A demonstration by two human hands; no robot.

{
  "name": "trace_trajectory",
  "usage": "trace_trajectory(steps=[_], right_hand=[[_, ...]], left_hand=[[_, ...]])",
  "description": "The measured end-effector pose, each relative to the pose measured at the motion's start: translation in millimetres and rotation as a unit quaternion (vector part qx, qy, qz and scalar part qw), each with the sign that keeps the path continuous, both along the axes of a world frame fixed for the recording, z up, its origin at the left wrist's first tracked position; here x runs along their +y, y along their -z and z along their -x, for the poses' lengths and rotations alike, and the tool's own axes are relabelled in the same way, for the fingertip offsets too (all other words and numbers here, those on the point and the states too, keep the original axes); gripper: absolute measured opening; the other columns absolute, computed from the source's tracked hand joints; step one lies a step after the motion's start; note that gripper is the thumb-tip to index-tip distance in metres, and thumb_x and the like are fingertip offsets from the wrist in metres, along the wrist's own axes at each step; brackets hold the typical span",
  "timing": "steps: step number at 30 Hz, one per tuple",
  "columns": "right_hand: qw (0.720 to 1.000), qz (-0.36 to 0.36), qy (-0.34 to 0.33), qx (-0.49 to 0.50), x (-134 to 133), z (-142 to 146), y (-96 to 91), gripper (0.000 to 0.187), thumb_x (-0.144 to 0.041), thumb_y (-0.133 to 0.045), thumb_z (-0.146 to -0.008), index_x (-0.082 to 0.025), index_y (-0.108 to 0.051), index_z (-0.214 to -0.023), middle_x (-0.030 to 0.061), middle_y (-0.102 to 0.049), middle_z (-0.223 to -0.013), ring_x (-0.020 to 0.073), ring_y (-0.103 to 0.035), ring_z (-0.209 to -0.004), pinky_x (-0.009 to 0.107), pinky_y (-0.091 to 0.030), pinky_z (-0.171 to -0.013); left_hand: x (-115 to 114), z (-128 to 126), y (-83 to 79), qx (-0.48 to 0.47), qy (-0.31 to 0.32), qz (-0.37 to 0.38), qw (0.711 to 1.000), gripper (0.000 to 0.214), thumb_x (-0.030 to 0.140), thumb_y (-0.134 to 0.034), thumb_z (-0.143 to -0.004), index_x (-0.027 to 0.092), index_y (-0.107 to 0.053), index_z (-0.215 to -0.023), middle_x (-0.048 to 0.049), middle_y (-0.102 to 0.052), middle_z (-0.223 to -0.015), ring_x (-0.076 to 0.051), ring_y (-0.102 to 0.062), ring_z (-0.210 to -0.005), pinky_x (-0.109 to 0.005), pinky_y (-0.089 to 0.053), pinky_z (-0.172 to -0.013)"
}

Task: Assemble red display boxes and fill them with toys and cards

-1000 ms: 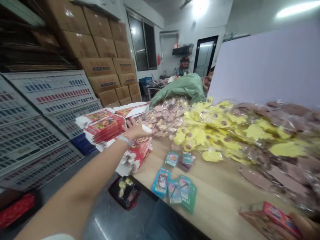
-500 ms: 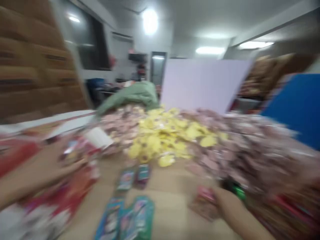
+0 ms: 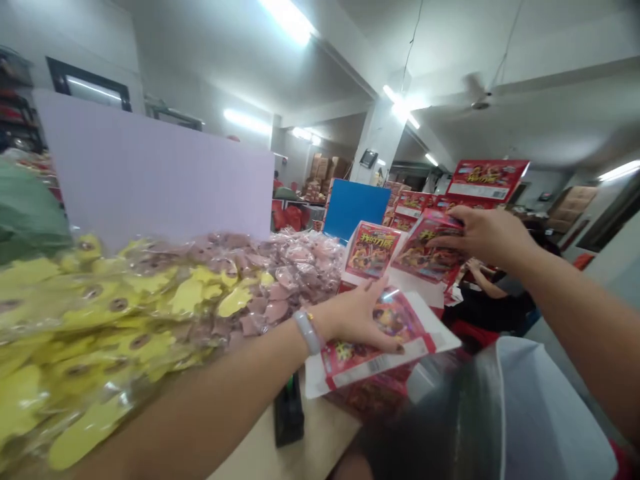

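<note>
Well, the person's left hand (image 3: 357, 317) lies open, fingers spread, on a flat red printed carton (image 3: 395, 340) near the end of the bench (image 3: 320, 443) (a pale bangle (image 3: 306, 331) sits on that wrist). The right hand (image 3: 487, 233) half closes over the top of a second red carton (image 3: 425, 250), holding it up. Plastic bags of yellow pieces (image 3: 100, 320) lie heaped on the bench, just beside the left forearm.

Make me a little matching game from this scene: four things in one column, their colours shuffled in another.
Things:
1. Bracelet on the left wrist
2. Panel beside the pillar
3. Plastic-wrapped shapes beside the left arm
4. Printed carton in the right hand

Colours:
A. Red
B. Pale grey
C. Blue
D. Yellow

Pairs: 1-B, 2-C, 3-D, 4-A
</note>
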State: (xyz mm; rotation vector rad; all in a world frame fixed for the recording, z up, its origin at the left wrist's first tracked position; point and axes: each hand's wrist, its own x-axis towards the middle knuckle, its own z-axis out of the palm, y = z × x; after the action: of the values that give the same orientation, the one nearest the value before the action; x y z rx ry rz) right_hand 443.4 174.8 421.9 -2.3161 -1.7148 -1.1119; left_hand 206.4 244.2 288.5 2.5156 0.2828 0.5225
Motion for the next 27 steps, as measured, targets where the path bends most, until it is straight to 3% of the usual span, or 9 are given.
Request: trace_trajectory(steps=[4, 10, 16, 20, 22, 24, 25, 26, 27], right_hand=[[0.996, 0.085, 0.028, -0.001, 43.6, -20.2, -3.6, 0.065, -0.074, -0.049, -0.063, -0.019, -0.057, -0.097, 0.0116, -0.065, -0.078, 0.0264, -0.058, -0.068, 0.031, -0.037, -0.053], [0.985, 0.152, 0.079, 0.021, 71.3, -42.0, -5.2, 0.057, -0.064, -0.055, -0.065, -0.016, -0.06, -0.095, 0.0131, -0.064, -0.094, 0.0288, -0.059, -0.082, 0.032, -0.042, -0.06], [0.987, 0.155, -0.013, 0.025, 93.1, -55.1, 23.3, 0.051, -0.05, -0.062, -0.068, -0.018, -0.061, -0.108, 0.0118, -0.059, -0.109, 0.0241, -0.058, -0.092, 0.029, -0.043, -0.071], [0.989, 0.139, -0.035, 0.036, 94.1, -65.1, 35.1, 0.064, -0.05, -0.056, -0.074, -0.017, -0.045, -0.128, 0.0138, -0.059, -0.112, 0.0261, -0.057, -0.095, 0.033, -0.043, -0.077], [0.994, 0.089, -0.053, 0.038, 77.2, -54.2, 36.0, 0.072, -0.051, -0.055, -0.075, -0.013, -0.037, -0.133, 0.0178, -0.054, -0.12, 0.0312, -0.05, -0.108, 0.04, -0.039, -0.086], [0.99, -0.055, -0.106, 0.075, 45.1, -23.2, 49.5, 0.072, -0.051, -0.054, -0.076, -0.01, -0.037, -0.133, 0.0198, -0.046, -0.128, 0.0325, -0.04, -0.119, 0.045, -0.031, -0.096], [0.971, -0.138, -0.147, 0.13, 24.6, 0.1, 65.2, 0.07, -0.051, -0.053, -0.076, -0.01, -0.038, -0.132, 0.0193, -0.045, -0.13, 0.0314, -0.038, -0.12, 0.044, -0.029, -0.099], [0.933, -0.226, -0.183, 0.21, 2.9, 27.7, 87.7, 0.066, -0.052, -0.05, -0.077, -0.014, -0.04, -0.13, 0.0166, -0.048, -0.127, 0.0297, -0.041, -0.118, 0.044, -0.028, -0.1], [0.884, -0.241, -0.214, 0.339, -19.0, 58.3, 116.3, 0.062, -0.054, -0.045, -0.08, -0.02, -0.038, -0.131, 0.0126, -0.052, -0.122, 0.0268, -0.048, -0.112, 0.043, -0.034, -0.096]], left_hand=[[12.0, -17.1, 1.0, 0.076, -0.004, -0.036, 0.996, 0.109, 0.062, -0.061, -0.055, 0.02, -0.009, -0.141, -0.0149, -0.047, -0.123, -0.031, -0.054, -0.101, -0.042, -0.045, -0.084], [21.0, -11.1, 2.9, 0.072, 0.004, -0.061, 0.996, 0.11, 0.061, -0.063, -0.054, 0.02, -0.01, -0.141, -0.0137, -0.049, -0.118, -0.029, -0.054, -0.1, -0.038, -0.044, -0.084], [19.8, -13.4, 9.2, 0.015, 0.011, -0.07, 0.997, 0.103, 0.051, -0.067, -0.055, 0.018, -0.019, -0.139, -0.0124, -0.054, -0.109, -0.028, -0.057, -0.091, -0.036, -0.046, -0.079], [20.1, -11.4, 3.0, 0.015, 0.022, -0.071, 0.997, 0.096, 0.048, -0.069, -0.054, 0.016, -0.029, -0.135, -0.0121, -0.056, -0.104, -0.027, -0.058, -0.087, -0.036, -0.047, -0.077], [19.3, -2.0, -2.6, -0.019, 0.027, -0.072, 0.997, 0.093, 0.044, -0.069, -0.056, 0.014, -0.029, -0.135, -0.0132, -0.056, -0.108, -0.028, -0.057, -0.092, -0.037, -0.046, -0.082], [11.6, 15.2, -0.2, -0.112, -0.022, -0.061, 0.992, 0.094, 0.04, -0.07, -0.058, 0.014, -0.025, -0.136, -0.0137, -0.051, -0.118, -0.028, -0.052, -0.103, -0.039, -0.041, -0.092], [3.1, 26.1, 7.2, -0.169, -0.077, -0.041, 0.982, 0.097, 0.039, -0.071, -0.058, 0.016, -0.021, -0.137, -0.0135, -0.048, -0.124, -0.029, -0.049, -0.109, -0.04, -0.038, -0.096], [-9.2, 37.9, 19.6, -0.22, -0.144, -0.011, 0.965, 0.1, 0.04, -0.073, -0.057, 0.017, -0.018, -0.138, -0.013, -0.044, -0.128, -0.029, -0.046, -0.113, -0.04, -0.036, -0.099], [-25.5, 49.9, 37.2, -0.254, -0.215, 0.033, 0.943, 0.1, 0.041, -0.073, -0.058, 0.019, -0.017, -0.137, -0.0123, -0.044, -0.129, -0.029, -0.045, -0.114, -0.041, -0.037, -0.099]])
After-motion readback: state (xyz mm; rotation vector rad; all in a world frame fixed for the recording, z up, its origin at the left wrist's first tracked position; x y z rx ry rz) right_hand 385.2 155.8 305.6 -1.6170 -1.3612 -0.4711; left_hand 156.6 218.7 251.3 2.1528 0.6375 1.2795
